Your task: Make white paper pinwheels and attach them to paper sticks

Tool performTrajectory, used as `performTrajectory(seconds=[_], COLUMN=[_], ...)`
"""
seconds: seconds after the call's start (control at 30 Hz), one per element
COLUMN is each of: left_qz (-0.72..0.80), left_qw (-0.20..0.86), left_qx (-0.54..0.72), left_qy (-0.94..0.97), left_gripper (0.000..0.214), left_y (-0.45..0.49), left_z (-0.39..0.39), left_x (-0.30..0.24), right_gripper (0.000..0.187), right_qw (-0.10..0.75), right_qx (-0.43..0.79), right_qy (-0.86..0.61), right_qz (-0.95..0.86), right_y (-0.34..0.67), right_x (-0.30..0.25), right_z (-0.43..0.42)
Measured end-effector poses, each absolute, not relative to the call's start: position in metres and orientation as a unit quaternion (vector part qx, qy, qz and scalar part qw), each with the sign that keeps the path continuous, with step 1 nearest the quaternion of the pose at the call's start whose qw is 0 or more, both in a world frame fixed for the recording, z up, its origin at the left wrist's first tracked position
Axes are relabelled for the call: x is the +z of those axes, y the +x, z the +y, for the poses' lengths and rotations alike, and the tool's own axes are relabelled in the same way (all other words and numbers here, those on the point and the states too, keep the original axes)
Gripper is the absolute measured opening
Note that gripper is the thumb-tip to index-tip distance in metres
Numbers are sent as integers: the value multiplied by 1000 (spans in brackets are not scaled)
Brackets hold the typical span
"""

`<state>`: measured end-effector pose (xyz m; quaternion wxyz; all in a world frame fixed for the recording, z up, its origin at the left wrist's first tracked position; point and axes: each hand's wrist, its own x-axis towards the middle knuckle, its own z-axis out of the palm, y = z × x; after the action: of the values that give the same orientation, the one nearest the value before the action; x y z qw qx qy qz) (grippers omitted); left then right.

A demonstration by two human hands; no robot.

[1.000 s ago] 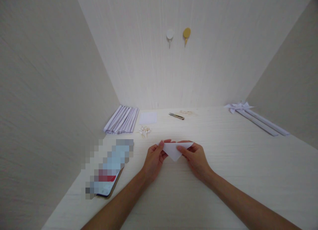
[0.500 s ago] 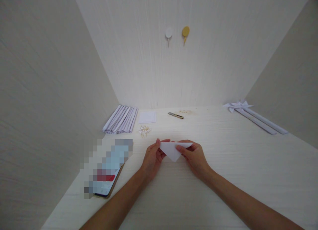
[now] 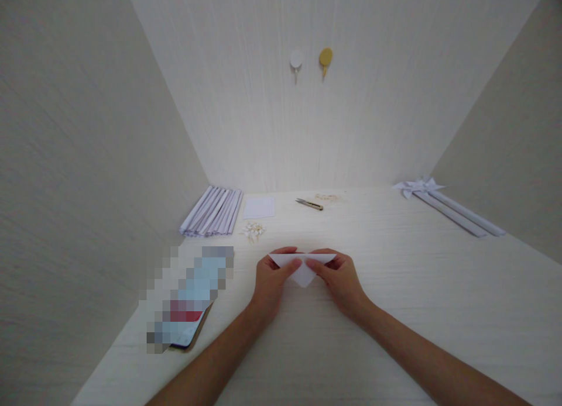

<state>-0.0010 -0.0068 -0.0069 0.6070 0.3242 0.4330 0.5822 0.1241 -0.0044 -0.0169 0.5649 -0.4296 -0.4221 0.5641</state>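
Note:
A white paper folded into a triangle [image 3: 302,269] is held just above the pale wooden table [image 3: 395,289], its point facing me. My left hand [image 3: 272,277] pinches its left part, thumb on top near the middle. My right hand [image 3: 338,277] pinches the right part, thumb also close to the middle. Both hands are closed on the paper, thumbs nearly touching.
A row of folded white paper strips [image 3: 213,210] lies at the back left, with a small white sheet [image 3: 259,207] and a heap of small pale pins [image 3: 253,230] beside it. A utility knife [image 3: 309,204] lies at the back. A paper pinwheel on long strips [image 3: 443,204] sits right. A phone [image 3: 188,303] lies left.
My left thumb has slid rightward along the triangle toward the middle, and both hands have shifted slightly left. The paper now shows less between the thumbs.

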Motion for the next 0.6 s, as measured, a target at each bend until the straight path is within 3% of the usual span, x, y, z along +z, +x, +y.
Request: performTrajectory(seconds=[0.6], left_qz=[467], left_qw=[566], left_qx=[610], left_qy=[299], left_gripper=[30], left_y=[4], left_z=[-8], left_x=[-6], right_gripper=[15], right_qw=[564], right_qx=[623], right_qy=[-372], right_qz=[-395], right_y=[121], right_x=[-18], right_z=[-5])
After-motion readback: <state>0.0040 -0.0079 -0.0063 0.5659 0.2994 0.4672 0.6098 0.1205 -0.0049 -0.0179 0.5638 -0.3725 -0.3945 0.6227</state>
